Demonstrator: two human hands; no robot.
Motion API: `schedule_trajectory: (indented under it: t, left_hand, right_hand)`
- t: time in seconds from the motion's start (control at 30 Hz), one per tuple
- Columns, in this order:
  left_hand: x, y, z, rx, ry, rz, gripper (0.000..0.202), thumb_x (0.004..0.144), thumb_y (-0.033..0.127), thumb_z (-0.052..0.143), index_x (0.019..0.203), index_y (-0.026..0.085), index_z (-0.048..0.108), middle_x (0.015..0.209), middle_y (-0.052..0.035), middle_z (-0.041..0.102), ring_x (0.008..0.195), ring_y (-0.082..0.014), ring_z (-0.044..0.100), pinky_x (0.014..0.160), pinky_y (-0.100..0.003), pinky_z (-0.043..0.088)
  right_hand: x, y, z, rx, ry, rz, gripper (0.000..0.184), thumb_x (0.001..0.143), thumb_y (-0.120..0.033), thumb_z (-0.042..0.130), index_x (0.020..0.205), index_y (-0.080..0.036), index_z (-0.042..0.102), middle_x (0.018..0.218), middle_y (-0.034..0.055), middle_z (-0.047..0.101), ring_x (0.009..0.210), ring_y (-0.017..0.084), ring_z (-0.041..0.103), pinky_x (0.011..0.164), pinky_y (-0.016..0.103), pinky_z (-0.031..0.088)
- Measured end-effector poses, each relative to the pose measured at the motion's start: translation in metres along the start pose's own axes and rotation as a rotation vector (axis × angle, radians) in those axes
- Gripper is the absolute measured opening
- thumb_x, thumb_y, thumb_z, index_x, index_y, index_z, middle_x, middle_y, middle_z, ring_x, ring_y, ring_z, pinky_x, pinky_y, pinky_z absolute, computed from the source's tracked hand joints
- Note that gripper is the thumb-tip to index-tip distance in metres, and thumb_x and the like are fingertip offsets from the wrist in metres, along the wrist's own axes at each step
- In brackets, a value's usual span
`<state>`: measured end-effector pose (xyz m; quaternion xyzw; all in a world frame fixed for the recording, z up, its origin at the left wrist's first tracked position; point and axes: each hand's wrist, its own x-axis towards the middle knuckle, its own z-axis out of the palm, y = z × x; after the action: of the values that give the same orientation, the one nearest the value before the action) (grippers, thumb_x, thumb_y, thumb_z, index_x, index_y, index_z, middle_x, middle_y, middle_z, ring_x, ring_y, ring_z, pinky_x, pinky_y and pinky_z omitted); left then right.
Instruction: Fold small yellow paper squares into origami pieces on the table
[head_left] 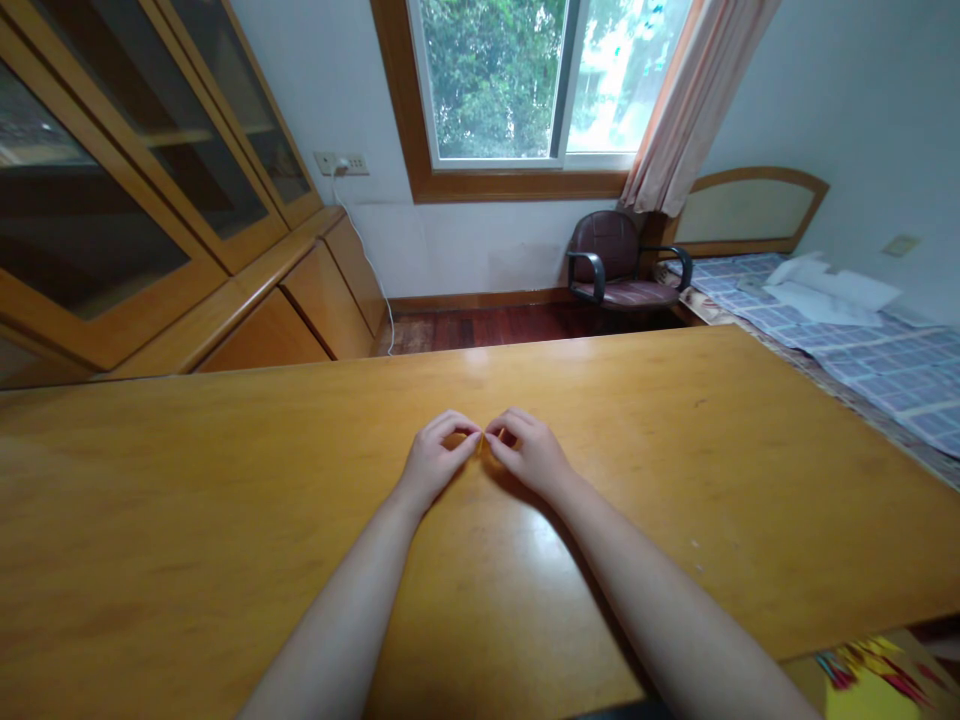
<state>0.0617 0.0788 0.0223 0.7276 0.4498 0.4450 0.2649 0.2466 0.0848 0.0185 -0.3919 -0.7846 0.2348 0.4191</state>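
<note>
My left hand (437, 457) and my right hand (528, 452) rest side by side on the wooden table (225, 500), near its middle. Both hands have their fingers curled into a pinch, and the fingertips of the two meet at one spot. Something tiny may sit between the fingertips, but it is too small to make out. Both forearms reach in from the bottom of the view.
A wooden cabinet (135, 220) with glass doors stands at the left. Beyond the table's far edge are a dark armchair (611, 265), a window (525, 80) with a curtain (690, 100), and a bed (862, 340) at the right. Colourful paper (877, 675) shows at the bottom right.
</note>
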Motion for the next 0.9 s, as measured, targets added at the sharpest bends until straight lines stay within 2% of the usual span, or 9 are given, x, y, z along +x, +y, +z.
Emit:
schedule_trajectory:
  t: [0.2,0.37,0.73,0.9]
  left_hand:
    - [0.0002,-0.0009,0.001,-0.015,-0.008,-0.012,0.01,0.087,0.026,0.062,0.083,0.019,0.068,0.085,-0.0031,0.067,0.083,-0.0172,0.062,0.078,-0.029,0.049]
    - [-0.0005,-0.0002,0.0027,-0.031,-0.026,-0.021,0.01,0.086,0.025,0.063,0.092,0.019,0.068,0.092,-0.0038,0.067,0.088,-0.0177,0.064,0.083,-0.031,0.052]
    - [-0.0019,-0.0047,0.0067,-0.039,-0.04,-0.054,0.034,0.079,0.026,0.072,0.111,0.023,0.063,0.11,-0.0045,0.065,0.099,-0.0191,0.064,0.091,-0.036,0.055]
    - [-0.0018,-0.0057,0.0069,-0.005,-0.058,-0.055,0.034,0.08,0.025,0.07,0.113,0.024,0.062,0.11,-0.0041,0.064,0.099,-0.0188,0.064,0.091,-0.037,0.055]
  right_hand:
    - [0.0005,0.0026,0.0012,0.025,0.032,0.033,0.007,0.086,-0.019,0.059,0.081,-0.02,0.063,0.077,0.0009,0.062,0.069,0.014,0.057,0.066,0.025,0.046]
    - [0.0021,0.0057,0.0034,0.059,0.069,0.064,0.007,0.085,-0.019,0.06,0.079,-0.02,0.064,0.076,0.0009,0.062,0.068,0.014,0.058,0.065,0.026,0.047]
    - [0.0033,0.0067,0.002,0.123,0.113,0.172,0.006,0.083,-0.021,0.062,0.079,-0.019,0.064,0.077,0.0011,0.065,0.067,0.014,0.06,0.065,0.025,0.047]
    - [0.0038,0.0095,0.0032,0.144,0.134,0.209,0.008,0.083,-0.023,0.061,0.078,-0.019,0.065,0.075,0.0014,0.066,0.065,0.014,0.061,0.065,0.025,0.048]
